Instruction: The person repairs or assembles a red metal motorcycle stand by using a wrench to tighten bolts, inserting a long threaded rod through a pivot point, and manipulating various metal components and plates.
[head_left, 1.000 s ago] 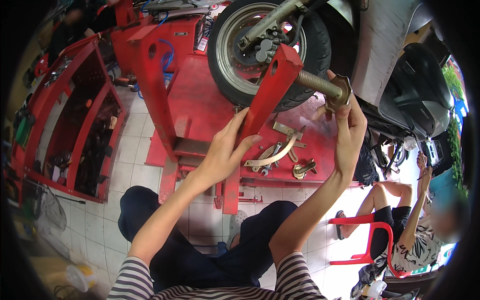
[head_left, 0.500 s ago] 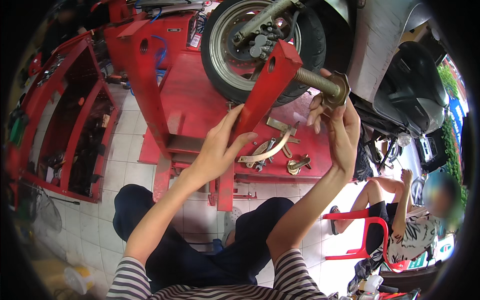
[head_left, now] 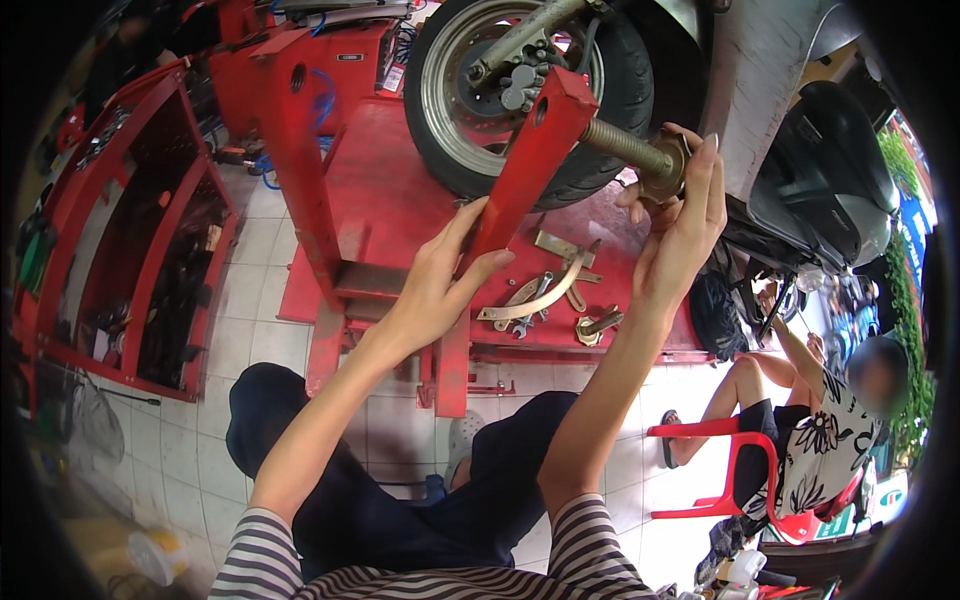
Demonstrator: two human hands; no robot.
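Observation:
A red steel post (head_left: pixel 535 160) stands in front of me, tilted in the picture. My left hand (head_left: pixel 435 285) is closed round its lower part, thumb on the right side and fingers on the left. From the upper end of the post a thick threaded rod (head_left: pixel 622 147) sticks out to the right. My right hand (head_left: pixel 680 220) grips the brass-coloured scalloped knob (head_left: pixel 663 172) on the rod's end, fingers wrapped round its rim. The palm hides part of the knob. Behind the post is a scooter front wheel (head_left: pixel 433 120) with its brake caliper (head_left: pixel 522 85).
Loose metal brackets, wrenches and a curved pale bar (head_left: pixel 545 303) lie on the red lift platform (head_left: pixel 375 200), beside a second brass knob (head_left: pixel 588 332). A red cabinet (head_left: pixel 130 250) stands left. At right, a person sits on a red plastic chair (head_left: pixel 735 470) near a parked scooter (head_left: pixel 835 170).
My right hand has shifted round the knob, its fingers now higher over the rim. My left hand stays on the post. The seated person has leaned forward and stretched out an arm.

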